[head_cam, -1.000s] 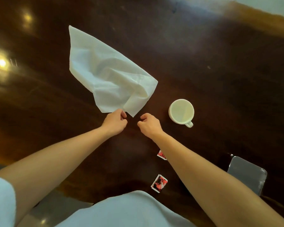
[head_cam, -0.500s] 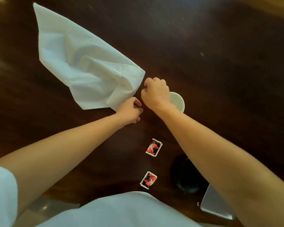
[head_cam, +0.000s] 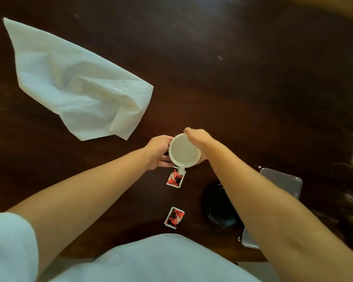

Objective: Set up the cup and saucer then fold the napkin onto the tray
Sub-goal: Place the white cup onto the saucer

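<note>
Both hands, left hand (head_cam: 158, 152) and right hand (head_cam: 198, 139), grasp the cup (head_cam: 184, 151); dark saucer (head_cam: 218, 206) waits at 5 o'clock, napkin (head_cam: 73, 82) unfolded at 10 o'clock.

White cup (head_cam: 184, 152), napkin (head_cam: 73, 84); red-black packets (head_cam: 175, 178); saucer (head_cam: 219, 208) seemingly black.

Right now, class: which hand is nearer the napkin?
Left. The left hand grips the cup on the side facing the napkin, just below its near corner. The right hand is on the cup's far side, further away.
</note>
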The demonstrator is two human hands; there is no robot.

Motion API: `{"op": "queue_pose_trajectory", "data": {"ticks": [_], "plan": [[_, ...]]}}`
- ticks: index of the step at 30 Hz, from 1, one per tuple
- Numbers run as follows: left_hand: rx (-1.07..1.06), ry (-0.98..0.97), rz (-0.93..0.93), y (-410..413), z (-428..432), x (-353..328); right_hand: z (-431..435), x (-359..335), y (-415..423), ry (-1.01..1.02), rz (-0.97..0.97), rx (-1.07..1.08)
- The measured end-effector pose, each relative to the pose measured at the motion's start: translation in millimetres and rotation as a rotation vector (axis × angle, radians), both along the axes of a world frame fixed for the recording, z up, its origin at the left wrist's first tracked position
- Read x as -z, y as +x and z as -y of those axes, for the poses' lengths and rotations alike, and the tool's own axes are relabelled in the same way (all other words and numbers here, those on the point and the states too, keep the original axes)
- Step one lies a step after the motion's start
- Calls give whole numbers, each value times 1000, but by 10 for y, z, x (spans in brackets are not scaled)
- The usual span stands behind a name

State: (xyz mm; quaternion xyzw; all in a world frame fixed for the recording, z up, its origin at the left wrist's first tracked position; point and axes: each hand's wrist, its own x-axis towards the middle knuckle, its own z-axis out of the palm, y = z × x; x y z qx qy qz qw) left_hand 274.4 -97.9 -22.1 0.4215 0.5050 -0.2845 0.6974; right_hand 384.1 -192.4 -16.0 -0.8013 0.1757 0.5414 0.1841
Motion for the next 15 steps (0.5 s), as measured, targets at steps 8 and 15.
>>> {"op": "queue_pose_trajectory", "data": {"ticks": [8,15], "plan": [[108,83,-135,-581,384,-329,611,-113,-828,83,-306,399],[92,117,-88,-829,851,-634,1100,-394,-1047,149,-223,386]]}}
